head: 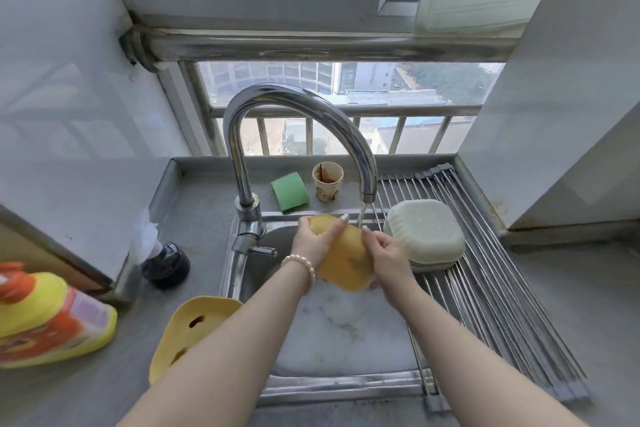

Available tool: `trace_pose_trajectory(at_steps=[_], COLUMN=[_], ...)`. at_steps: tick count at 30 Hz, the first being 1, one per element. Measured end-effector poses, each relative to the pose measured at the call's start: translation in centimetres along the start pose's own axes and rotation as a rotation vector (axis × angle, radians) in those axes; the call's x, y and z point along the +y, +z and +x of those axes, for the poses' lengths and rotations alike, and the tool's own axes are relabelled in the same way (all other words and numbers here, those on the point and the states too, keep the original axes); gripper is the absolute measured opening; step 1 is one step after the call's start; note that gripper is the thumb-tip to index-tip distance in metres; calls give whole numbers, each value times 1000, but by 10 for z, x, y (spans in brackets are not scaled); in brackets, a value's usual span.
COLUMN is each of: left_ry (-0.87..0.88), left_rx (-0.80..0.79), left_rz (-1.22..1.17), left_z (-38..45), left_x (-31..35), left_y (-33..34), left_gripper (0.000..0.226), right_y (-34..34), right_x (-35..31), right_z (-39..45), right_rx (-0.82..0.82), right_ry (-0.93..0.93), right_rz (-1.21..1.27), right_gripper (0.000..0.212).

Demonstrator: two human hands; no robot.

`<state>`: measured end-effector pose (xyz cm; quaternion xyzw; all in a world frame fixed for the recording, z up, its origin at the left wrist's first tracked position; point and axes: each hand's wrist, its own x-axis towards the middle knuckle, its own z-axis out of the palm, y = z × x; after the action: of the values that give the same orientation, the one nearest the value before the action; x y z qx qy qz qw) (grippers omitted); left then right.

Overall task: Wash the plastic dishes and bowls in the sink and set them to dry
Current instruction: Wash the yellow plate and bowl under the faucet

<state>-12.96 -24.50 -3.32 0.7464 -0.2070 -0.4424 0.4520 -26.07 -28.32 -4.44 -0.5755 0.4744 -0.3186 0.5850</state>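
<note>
Over the sink (339, 381) I hold a yellow plastic dish (344, 262) under the running faucet (298, 104). My left hand (313, 239) grips its far left rim, fingers curled over the edge. My right hand (389, 255) holds its right side, thumb on the face. Water falls from the spout onto the dish's top edge. Pale green dishes (427, 234) lie stacked upside down on the roll-up drying rack (502, 305). A second yellow dish (188, 329) with dark stains leans on the sink's left rim, partly behind my left forearm.
A green sponge (289, 191) and a stained paper cup (327, 182) stand on the ledge behind the sink. A yellow-orange detergent bottle (48, 319) lies on the left counter beside a dark round object (166, 265). Foamy water fills the basin.
</note>
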Motion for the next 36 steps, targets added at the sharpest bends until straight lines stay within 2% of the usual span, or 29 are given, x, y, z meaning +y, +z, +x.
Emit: trace_pose_trajectory(at_steps=[4,8,12,15,17,20,22,23,25,27,30,32,34,36], left_ry=[216,232,103,-4,-114,-266,-264,-252,-230,-181,-152,-84,61,243], left_rx=[134,270,384,390,402,429,370,373,343,288,236,255,286,290], left_rz=[325,369,181,-56,-202,-258,-235,-206,-181,-142,-101,28,310,638], left_z=[0,-10,-9,-4,0,7,17,18,14,10,8,7,4,-3], left_x=[5,10,16,17,18,12,4,1,3,4,9,9,6,-6], left_y=[17,25,22,19,15,-2,-9,-10,-9,-3,-1,-1,6,21], left_gripper=[96,80,49,51,48,52,52,51,51,49,46,45,46,62], right_y=[-2,1,26,43,51,40,24,19,15,16,14,8,2,0], right_x=[-22,-30,-23,-4,12,31,37,33,16,-3,-21,-24,-21,-20], right_z=[24,36,30,18,11,3,4,5,11,20,32,39,46,51], right_rx=[248,415,444,437,326,54,-63,-92,-63,-41,-1,26,48,43], right_ry=[211,236,-54,-358,-562,-880,-959,-869,-509,-208,-33,112,235,311], right_rz=[71,-81,-525,-790,-982,-1074,-1136,-1131,-1050,-995,-897,-732,-655,-654], right_gripper=[47,34,37,53,50,50,54,59,69,67,57,47,40,37])
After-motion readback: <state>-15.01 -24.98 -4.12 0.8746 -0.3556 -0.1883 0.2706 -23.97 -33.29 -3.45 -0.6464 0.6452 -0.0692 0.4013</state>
